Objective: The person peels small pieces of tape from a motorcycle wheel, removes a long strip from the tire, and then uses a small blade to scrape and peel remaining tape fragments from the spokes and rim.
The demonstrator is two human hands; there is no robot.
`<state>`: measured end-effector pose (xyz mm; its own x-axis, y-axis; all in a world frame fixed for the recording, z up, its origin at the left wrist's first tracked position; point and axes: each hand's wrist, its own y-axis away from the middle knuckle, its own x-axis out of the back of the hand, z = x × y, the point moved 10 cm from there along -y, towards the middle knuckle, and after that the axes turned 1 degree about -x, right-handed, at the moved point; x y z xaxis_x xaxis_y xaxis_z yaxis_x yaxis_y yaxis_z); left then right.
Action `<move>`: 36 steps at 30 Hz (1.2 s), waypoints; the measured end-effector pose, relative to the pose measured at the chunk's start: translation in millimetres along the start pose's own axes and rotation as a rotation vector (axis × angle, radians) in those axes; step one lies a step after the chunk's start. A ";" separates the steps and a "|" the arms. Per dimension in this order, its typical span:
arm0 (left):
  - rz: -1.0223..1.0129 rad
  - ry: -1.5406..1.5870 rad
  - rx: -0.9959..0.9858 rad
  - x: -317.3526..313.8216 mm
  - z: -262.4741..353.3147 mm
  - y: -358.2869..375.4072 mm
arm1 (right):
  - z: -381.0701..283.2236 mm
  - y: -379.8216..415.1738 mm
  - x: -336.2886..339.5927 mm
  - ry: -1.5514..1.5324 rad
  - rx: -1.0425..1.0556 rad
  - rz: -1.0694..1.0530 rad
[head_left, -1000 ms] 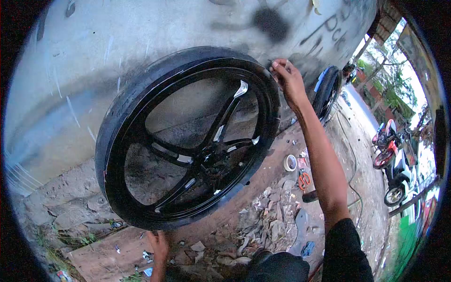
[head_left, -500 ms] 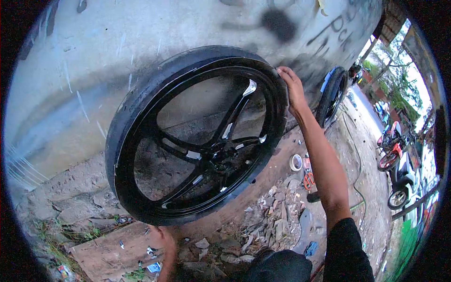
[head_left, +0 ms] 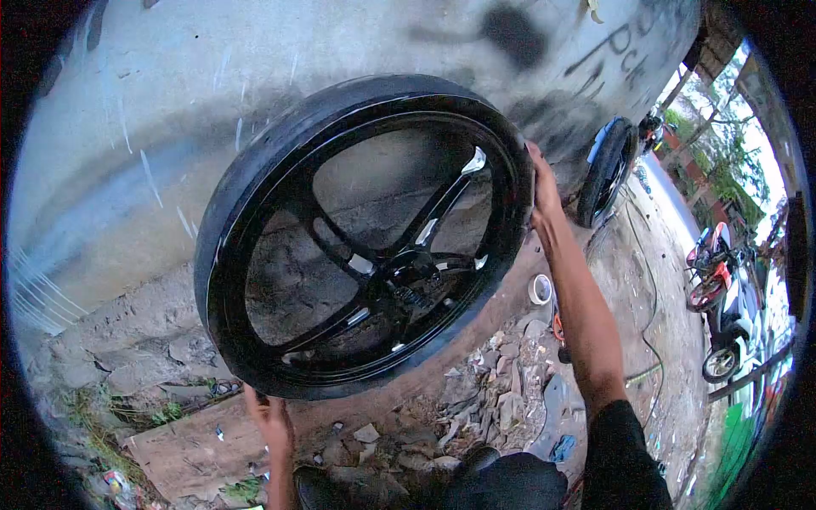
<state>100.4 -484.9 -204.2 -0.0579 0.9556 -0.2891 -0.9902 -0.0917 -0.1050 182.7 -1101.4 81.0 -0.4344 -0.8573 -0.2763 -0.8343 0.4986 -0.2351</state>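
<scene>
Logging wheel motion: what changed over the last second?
The glossy black spoked wheel turned slightly clockwise in view. The bare right hand moved down the black rubber tyre's right edge and now lies flatter against it. Stayed: bare left hand at the lower edge, round white roll on the ground.

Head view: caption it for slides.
Left hand and right hand at the edge of a black wheel, before a smudged wall.

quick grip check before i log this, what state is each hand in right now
Left hand: at the black wheel's lower edge, fingertips hidden; grip can't be told.
Right hand: against its right edge; open or closed can't be told.
</scene>
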 end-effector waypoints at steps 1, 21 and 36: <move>0.008 -0.062 -0.007 8.3 5.5 -4.3 | 7.7 4.1 12.4 -0.012 0.002 0.035; -0.057 -0.395 -0.137 13.9 134.9 -37.6 | 119.1 48.6 107.3 -0.075 -0.128 0.280; 0.171 -0.288 -0.013 82.3 -14.4 -17.9 | -103.1 213.6 -59.2 0.682 0.259 0.259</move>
<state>115.2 -408.7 -239.8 -0.2587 0.9657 -0.0230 -0.9614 -0.2598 -0.0911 -4.8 -957.4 143.2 -0.7878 -0.5567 0.2634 -0.6082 0.6360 -0.4749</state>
